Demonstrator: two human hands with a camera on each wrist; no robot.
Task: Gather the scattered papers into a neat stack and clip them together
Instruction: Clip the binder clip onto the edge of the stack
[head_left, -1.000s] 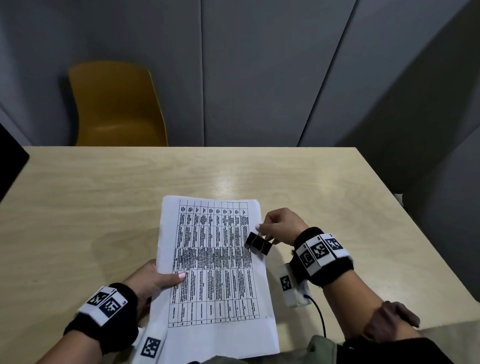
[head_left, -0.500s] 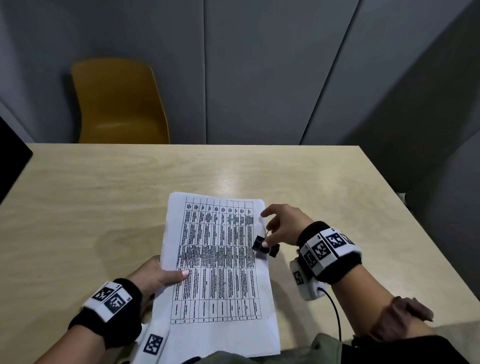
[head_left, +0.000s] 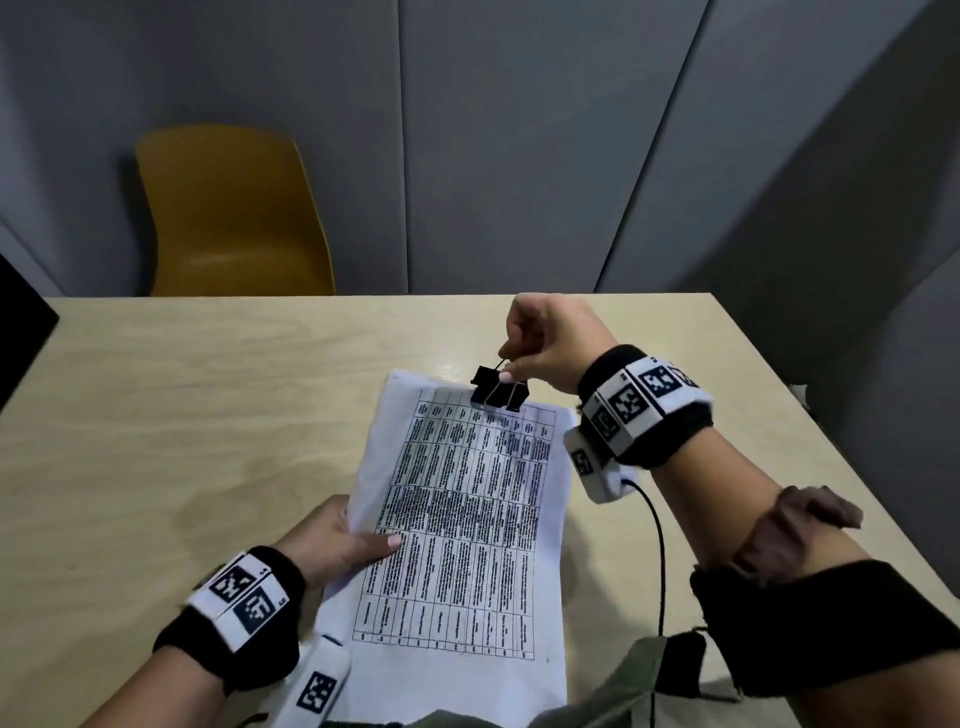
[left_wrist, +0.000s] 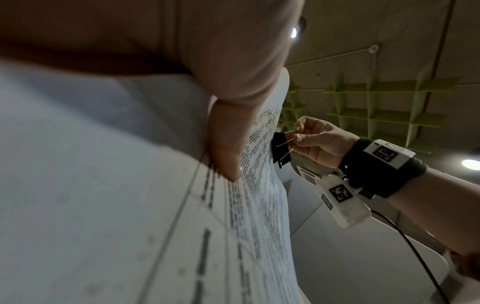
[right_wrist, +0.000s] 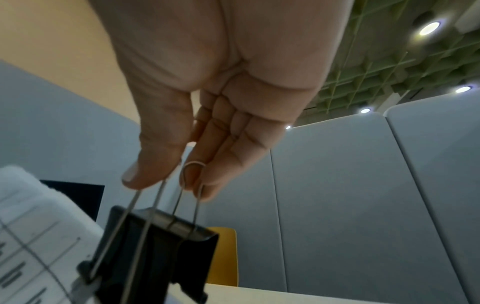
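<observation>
A stack of white papers (head_left: 467, 519) printed with a table is lifted off the wooden table, tilted. My left hand (head_left: 343, 540) grips its left edge, thumb on top; the papers (left_wrist: 130, 185) fill the left wrist view under my thumb. My right hand (head_left: 540, 343) pinches the wire handles of a black binder clip (head_left: 498, 391) at the stack's far edge. In the right wrist view the binder clip (right_wrist: 155, 246) hangs from my thumb and fingers (right_wrist: 155, 164), next to the paper edge (right_wrist: 39, 226). Whether the clip's jaws are on the paper I cannot tell.
The light wooden table (head_left: 182, 415) stretches left and far of the papers. A yellow chair (head_left: 228, 213) stands behind its far edge, against grey wall panels. A dark object (head_left: 21, 332) sits at the left edge. A black cable (head_left: 660, 561) trails from my right wrist.
My right hand carried the binder clip from the stack's right side up to its far edge. The papers have tilted, far end swung right.
</observation>
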